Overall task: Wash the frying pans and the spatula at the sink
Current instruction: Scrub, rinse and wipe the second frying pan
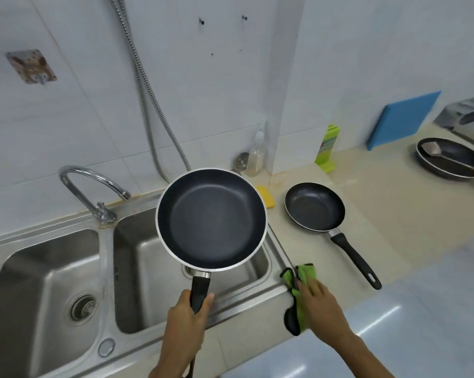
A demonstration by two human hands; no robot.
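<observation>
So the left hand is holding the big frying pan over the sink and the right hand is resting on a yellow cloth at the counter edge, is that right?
Not quite. In the head view the left hand does hold the big frying pan over the sink, but the cloth under the right hand is green, not yellow.

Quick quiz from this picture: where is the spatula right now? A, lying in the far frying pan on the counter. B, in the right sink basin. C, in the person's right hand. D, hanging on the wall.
A: the spatula lies in the far frying pan at the counter's right end.
</observation>
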